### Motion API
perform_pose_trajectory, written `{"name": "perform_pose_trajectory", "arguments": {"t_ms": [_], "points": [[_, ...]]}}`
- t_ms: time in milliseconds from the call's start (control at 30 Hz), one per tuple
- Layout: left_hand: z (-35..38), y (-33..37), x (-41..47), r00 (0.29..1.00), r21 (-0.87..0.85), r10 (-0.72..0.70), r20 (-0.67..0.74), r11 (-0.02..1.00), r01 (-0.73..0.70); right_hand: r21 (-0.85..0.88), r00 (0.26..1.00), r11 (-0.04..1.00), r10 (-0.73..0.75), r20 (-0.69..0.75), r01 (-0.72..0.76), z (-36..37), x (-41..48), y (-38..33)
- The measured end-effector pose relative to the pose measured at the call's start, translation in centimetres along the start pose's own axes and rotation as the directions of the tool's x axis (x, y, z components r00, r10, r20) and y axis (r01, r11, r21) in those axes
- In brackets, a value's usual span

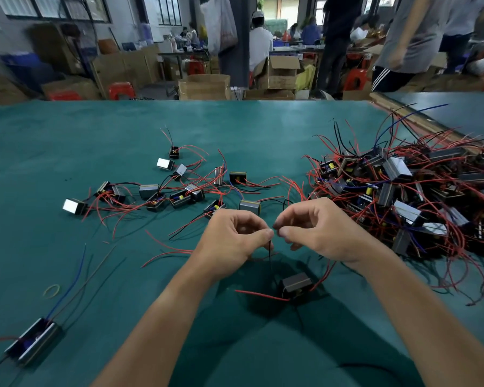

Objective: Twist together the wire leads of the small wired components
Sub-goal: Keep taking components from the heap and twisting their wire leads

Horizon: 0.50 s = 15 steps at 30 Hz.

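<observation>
A small dark boxy component (296, 284) hangs just above the green table, below my hands. A thin black lead (270, 258) runs from it up to my left hand (232, 236), whose thumb and forefinger pinch the lead's top. My right hand (316, 230) sits close beside it, thumb and forefinger pinched at the same spot, almost touching the left fingertips. A red lead (259, 294) sticks out leftward from the component, and another red one trails to the right under my right wrist.
A big tangled heap of components with red, black and blue wires (408, 191) fills the right side. Several separate components (179, 188) lie spread at centre left. A longer unit (32, 340) lies near left, beside a yellow rubber band (51, 290). People and cardboard boxes are beyond the table.
</observation>
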<state>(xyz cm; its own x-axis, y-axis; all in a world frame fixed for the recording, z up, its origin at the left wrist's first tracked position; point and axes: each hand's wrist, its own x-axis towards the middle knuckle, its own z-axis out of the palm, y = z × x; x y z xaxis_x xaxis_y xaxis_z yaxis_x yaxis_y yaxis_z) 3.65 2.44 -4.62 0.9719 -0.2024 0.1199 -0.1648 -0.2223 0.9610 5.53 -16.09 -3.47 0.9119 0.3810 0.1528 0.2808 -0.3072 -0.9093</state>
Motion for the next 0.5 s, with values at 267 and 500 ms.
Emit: {"name": "perform_pose_trajectory", "arguments": {"t_ms": [267,500], "points": [[-0.2,0.3,0.0,0.994,-0.105,-0.096,0.046,0.989,0.100,-0.144,0.980,0.976,-0.178,-0.087,0.165,0.5,0.1,0.3],[0.0,0.0,0.1,0.993,-0.135,-0.119,-0.003,0.984,0.118,-0.338,0.965,0.924,-0.232,-0.122,0.180,1.4,0.2,0.6]]}}
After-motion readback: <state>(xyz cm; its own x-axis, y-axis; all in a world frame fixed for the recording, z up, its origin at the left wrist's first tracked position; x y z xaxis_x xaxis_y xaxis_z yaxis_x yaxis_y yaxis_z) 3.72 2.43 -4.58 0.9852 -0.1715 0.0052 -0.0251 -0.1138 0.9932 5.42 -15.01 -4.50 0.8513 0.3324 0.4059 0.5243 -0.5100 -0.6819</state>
